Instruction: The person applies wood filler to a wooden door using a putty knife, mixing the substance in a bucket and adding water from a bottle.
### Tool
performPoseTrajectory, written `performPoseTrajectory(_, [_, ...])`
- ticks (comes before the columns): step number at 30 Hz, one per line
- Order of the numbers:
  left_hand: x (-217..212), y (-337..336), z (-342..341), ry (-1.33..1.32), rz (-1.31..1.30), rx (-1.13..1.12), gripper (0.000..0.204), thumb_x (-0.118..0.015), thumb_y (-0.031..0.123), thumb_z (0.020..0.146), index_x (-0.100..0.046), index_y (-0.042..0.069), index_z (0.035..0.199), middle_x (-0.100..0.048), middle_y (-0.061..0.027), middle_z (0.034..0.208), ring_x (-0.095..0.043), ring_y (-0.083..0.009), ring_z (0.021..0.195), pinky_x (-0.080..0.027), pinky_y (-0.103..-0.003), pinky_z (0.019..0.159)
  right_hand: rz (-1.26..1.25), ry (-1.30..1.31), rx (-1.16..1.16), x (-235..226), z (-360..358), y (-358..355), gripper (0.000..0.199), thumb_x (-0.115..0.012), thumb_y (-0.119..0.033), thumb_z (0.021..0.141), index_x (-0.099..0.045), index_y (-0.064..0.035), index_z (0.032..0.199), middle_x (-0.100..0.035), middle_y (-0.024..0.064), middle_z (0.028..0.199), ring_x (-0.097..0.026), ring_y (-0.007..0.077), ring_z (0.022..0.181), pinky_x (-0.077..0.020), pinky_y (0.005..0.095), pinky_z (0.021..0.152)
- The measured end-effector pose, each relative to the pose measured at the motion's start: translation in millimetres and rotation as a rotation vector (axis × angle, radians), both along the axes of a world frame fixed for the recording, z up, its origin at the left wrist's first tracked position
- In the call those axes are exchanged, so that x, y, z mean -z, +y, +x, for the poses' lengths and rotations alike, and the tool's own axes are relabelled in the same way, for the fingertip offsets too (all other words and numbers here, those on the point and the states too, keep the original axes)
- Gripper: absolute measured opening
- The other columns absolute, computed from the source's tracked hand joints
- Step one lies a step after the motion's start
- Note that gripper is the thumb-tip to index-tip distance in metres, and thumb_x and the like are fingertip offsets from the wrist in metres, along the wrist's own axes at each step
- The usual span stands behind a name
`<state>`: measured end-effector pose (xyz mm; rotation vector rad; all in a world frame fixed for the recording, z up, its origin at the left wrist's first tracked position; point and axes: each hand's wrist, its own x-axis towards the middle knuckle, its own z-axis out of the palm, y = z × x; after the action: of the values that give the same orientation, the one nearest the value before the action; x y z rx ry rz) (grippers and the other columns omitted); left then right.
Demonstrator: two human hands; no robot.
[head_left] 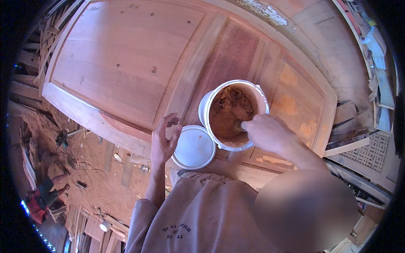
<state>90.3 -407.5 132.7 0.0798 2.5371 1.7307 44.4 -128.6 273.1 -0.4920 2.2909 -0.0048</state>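
A white bucket (203,110) stands on a wooden door panel, part filled with reddish-brown powder (228,122) that is clumpy at its far side. My right hand (266,131) reaches over the bucket's right rim with closed fingers. A small greyish piece shows at the fingertips against the powder; its kind is hidden by the hand and blur. Beside the bucket, at its lower left, lies a round white lid (194,147). My left hand (166,138) is raised just left of the lid, fingers apart, with nothing in it.
The large wooden door (126,46) has raised panels, with orange-yellow patches (291,105) on its right part. Sawdust and scraps cover the floor (97,168) at left. Wood offcuts lie around the edges. Another person (42,202) is at the far lower left.
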Motion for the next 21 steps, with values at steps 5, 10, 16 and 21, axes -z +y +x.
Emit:
performPoseTrajectory(5, [-14, 11, -1, -0.137, 0.180, 0.059, 0.050, -0.066, 0.016, 0.094, -0.044, -0.002, 0.135, -0.069, -0.0158, 0.093, -0.068, -0.0221, 0.085, -0.053, -0.034, 0.076, -0.099, 0.008, 0.071, -5, -12, 5, 0.019, -0.054, -0.006, 0.086, -0.063, 0.0012, 0.102, -0.067, 0.0229, 0.080, -0.068, 0.0383, 0.081, -0.0559, 0.0480, 0.070])
performPoseTrajectory(10, [-29, 52, 12, -0.260, 0.350, 0.189, 0.068, -0.067, 0.016, 0.093, -0.025, -0.001, 0.144, -0.070, -0.0162, 0.088, -0.070, -0.0227, 0.075, -0.054, -0.034, 0.068, 0.005, 0.073, -0.015, 15, 3, -7, 0.020, -0.054, -0.005, 0.085, -0.063, 0.0018, 0.102, -0.068, 0.0240, 0.082, -0.069, 0.0385, 0.082, -0.0561, 0.0488, 0.070])
performPoseTrajectory(16, [-39, 70, 23, -0.403, 0.355, 0.121, 0.069, -0.067, 0.016, 0.093, -0.025, -0.001, 0.145, -0.069, -0.0158, 0.072, -0.069, -0.0209, 0.064, -0.053, -0.032, 0.063, 0.009, -0.044, -0.013, -9, -4, 0, 0.020, -0.054, -0.006, 0.085, -0.066, 0.0010, 0.100, -0.068, 0.0232, 0.081, -0.069, 0.0382, 0.082, -0.0555, 0.0483, 0.076])
performPoseTrajectory(21, [-40, 75, 25, -0.368, 0.326, 0.113, 0.068, -0.065, 0.013, 0.092, -0.025, -0.001, 0.145, -0.069, -0.0156, 0.071, -0.069, -0.0199, 0.065, -0.053, -0.031, 0.064, 0.009, 0.132, -0.094, 14, 9, -16, 0.017, -0.055, -0.007, 0.085, -0.070, 0.0001, 0.083, -0.071, 0.0214, 0.082, -0.072, 0.0348, 0.082, -0.0583, 0.0446, 0.073])
